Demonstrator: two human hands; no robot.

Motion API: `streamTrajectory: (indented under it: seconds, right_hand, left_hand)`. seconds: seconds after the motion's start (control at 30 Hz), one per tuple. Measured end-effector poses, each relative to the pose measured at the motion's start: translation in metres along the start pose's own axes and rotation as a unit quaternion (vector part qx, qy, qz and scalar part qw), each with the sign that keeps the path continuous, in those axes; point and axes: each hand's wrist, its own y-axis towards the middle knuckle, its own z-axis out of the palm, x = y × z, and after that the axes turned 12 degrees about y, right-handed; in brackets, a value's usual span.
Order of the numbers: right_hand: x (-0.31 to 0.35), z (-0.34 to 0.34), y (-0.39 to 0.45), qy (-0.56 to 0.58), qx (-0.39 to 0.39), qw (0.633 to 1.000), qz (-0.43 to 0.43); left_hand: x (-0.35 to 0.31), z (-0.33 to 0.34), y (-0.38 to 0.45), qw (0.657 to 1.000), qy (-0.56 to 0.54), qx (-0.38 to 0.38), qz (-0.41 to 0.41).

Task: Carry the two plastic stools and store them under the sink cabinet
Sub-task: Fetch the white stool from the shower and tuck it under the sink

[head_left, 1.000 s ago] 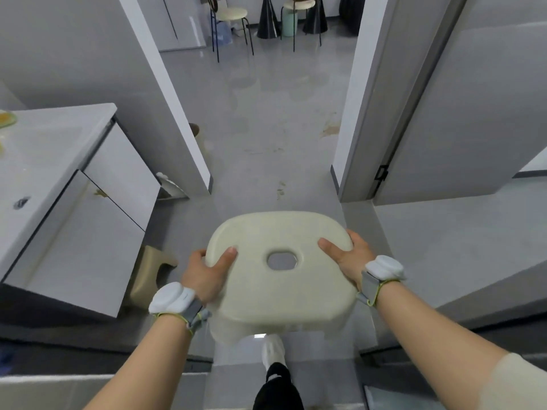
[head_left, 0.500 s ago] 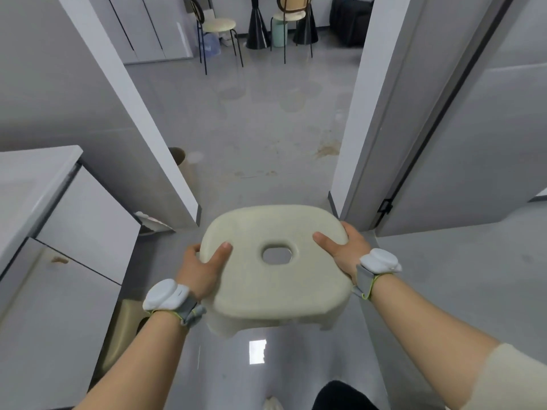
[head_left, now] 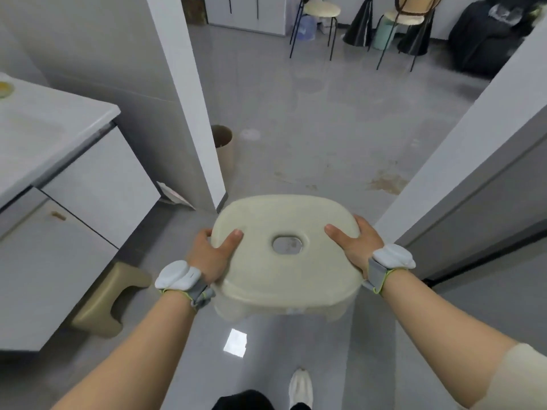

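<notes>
I hold a cream plastic stool [head_left: 284,273] with an oval hole in its seat, level, above the grey floor in front of me. My left hand [head_left: 211,253] grips its left edge and my right hand [head_left: 356,244] grips its right edge, thumbs on top. A second, tan stool [head_left: 111,297] stands on the floor at the lower left, partly tucked beneath the white sink cabinet [head_left: 59,232]. The cabinet's countertop [head_left: 44,134] runs along the left side.
A white wall end [head_left: 189,99] and a cardboard tube [head_left: 225,149] stand ahead left. A door frame [head_left: 461,161] borders the right. Chairs [head_left: 321,13] and dark bags [head_left: 485,37] are far back. My white shoe [head_left: 300,386] is below.
I have stepped forward and the view turned left. The sink cabinet and tan stool show more fully at left. My grip on the cream stool is unchanged.
</notes>
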Motion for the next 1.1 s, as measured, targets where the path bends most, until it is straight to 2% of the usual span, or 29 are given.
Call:
streamTrajectory:
  seconds: [0.07,0.2,0.47,0.77,0.93,0.97,1.1]
  right_hand:
    - [0.023,0.018,0.041,-0.025,0.047,0.998,-0.017]
    - [0.036,0.035,0.074,-0.022,0.073,0.997,-0.029]
    - [0.082,0.13,0.166,-0.069,0.139,0.986,-0.055]
    - [0.139,0.229,0.233,-0.087,0.227,0.967,-0.072]
    - [0.165,0.28,0.264,-0.116,0.275,0.952,-0.07]
    - [0.174,0.307,0.28,-0.137,0.307,0.939,-0.077]
    - [0.181,0.343,0.302,-0.154,0.35,0.921,-0.079]
  left_hand:
    - [-0.004,-0.004,0.023,0.997,-0.032,-0.046,-0.046]
    - [-0.011,-0.012,0.041,0.995,-0.044,-0.06,-0.068]
    - [-0.001,-0.051,0.124,0.982,-0.084,-0.106,-0.133]
    - [0.008,-0.105,0.19,0.962,-0.125,-0.162,-0.18]
    - [0.016,-0.122,0.219,0.942,-0.165,-0.201,-0.212]
    - [0.022,-0.127,0.232,0.927,-0.185,-0.228,-0.232]
    - [0.027,-0.133,0.244,0.909,-0.204,-0.264,-0.252]
